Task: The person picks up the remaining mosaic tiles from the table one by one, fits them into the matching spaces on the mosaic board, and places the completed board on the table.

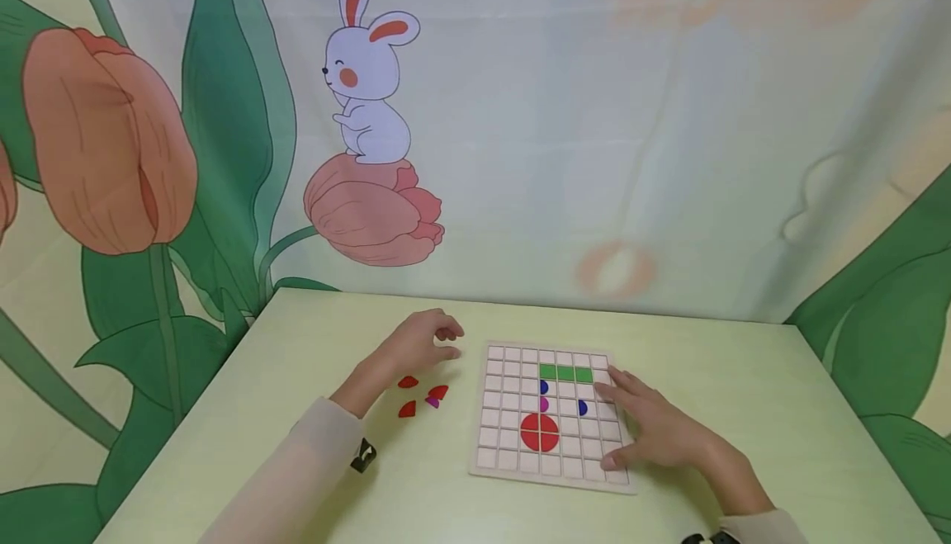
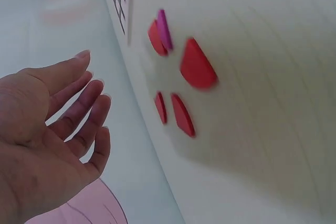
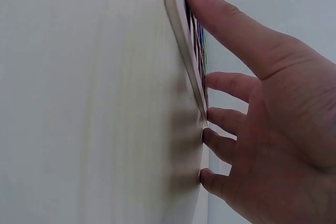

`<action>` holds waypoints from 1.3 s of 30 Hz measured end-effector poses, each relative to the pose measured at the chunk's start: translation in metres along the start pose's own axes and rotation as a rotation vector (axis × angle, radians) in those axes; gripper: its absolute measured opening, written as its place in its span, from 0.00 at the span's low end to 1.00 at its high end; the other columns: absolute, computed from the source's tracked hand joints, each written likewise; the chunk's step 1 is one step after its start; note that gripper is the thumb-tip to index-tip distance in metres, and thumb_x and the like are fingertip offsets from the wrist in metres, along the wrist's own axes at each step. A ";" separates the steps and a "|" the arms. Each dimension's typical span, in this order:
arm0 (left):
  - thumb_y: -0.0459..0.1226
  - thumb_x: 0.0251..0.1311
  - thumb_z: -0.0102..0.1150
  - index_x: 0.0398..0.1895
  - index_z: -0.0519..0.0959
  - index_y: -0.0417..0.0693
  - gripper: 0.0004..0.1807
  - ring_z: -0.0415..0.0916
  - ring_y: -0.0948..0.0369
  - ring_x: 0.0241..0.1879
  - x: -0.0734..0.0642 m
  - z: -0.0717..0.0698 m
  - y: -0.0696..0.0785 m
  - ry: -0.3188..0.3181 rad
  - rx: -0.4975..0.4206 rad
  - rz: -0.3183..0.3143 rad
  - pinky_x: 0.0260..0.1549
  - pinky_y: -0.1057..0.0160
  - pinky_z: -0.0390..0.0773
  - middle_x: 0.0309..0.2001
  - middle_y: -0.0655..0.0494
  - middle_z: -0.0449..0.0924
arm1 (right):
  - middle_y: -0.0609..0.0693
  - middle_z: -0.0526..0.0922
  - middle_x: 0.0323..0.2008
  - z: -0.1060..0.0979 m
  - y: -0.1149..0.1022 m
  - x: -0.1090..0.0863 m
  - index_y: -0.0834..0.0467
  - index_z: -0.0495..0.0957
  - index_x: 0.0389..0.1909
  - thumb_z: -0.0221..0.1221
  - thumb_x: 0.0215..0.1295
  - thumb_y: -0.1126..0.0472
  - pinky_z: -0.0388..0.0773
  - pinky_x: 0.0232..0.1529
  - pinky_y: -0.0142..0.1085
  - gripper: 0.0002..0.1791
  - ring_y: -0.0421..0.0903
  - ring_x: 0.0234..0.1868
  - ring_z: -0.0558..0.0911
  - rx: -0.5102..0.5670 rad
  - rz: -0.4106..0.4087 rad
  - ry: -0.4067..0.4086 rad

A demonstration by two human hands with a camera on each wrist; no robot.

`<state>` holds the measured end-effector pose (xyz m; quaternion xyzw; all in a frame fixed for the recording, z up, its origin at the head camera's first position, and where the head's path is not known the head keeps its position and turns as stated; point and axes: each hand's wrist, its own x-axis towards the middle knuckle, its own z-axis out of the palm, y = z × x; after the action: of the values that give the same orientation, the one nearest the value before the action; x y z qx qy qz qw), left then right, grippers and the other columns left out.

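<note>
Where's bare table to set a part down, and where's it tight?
Free: table right of the right hand; the patch between left sleeve and board; a narrow strip between board and backdrop. Crowded: left of the board, with loose red pieces and a purple piece near the left hand; also the board's right edge, where the right hand rests.
</note>
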<state>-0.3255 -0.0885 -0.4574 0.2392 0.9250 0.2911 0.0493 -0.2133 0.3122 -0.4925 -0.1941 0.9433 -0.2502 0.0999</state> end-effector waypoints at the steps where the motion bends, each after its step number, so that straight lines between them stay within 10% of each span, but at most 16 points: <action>1: 0.37 0.66 0.73 0.56 0.84 0.42 0.18 0.80 0.51 0.52 -0.002 -0.002 -0.003 0.000 0.004 -0.020 0.56 0.54 0.81 0.47 0.52 0.83 | 0.63 0.50 0.84 -0.001 0.001 -0.001 0.56 0.64 0.80 0.80 0.46 0.33 0.56 0.72 0.72 0.63 0.71 0.81 0.49 -0.001 -0.001 0.003; 9: 0.36 0.64 0.75 0.47 0.86 0.47 0.11 0.77 0.57 0.44 -0.026 -0.005 -0.020 -0.046 0.012 -0.127 0.46 0.61 0.82 0.40 0.58 0.81 | 0.63 0.49 0.84 -0.002 0.004 0.000 0.55 0.64 0.81 0.79 0.47 0.33 0.56 0.72 0.72 0.63 0.72 0.81 0.48 0.011 -0.004 -0.001; 18: 0.33 0.63 0.75 0.37 0.85 0.50 0.06 0.75 0.59 0.37 -0.054 0.004 -0.023 -0.160 0.010 -0.012 0.38 0.61 0.79 0.35 0.61 0.78 | 0.62 0.49 0.84 0.000 0.002 0.001 0.54 0.63 0.81 0.79 0.47 0.33 0.56 0.72 0.72 0.63 0.70 0.82 0.48 0.000 0.015 -0.010; 39: 0.32 0.64 0.74 0.34 0.82 0.52 0.08 0.76 0.61 0.35 -0.057 0.016 -0.023 -0.173 -0.043 0.029 0.36 0.64 0.80 0.32 0.63 0.81 | 0.62 0.49 0.84 -0.003 0.000 -0.001 0.56 0.64 0.80 0.80 0.46 0.35 0.55 0.72 0.72 0.63 0.71 0.82 0.49 0.011 0.014 -0.002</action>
<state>-0.2814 -0.1238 -0.4861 0.2756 0.9072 0.2900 0.1301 -0.2135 0.3141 -0.4897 -0.1871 0.9431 -0.2546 0.1034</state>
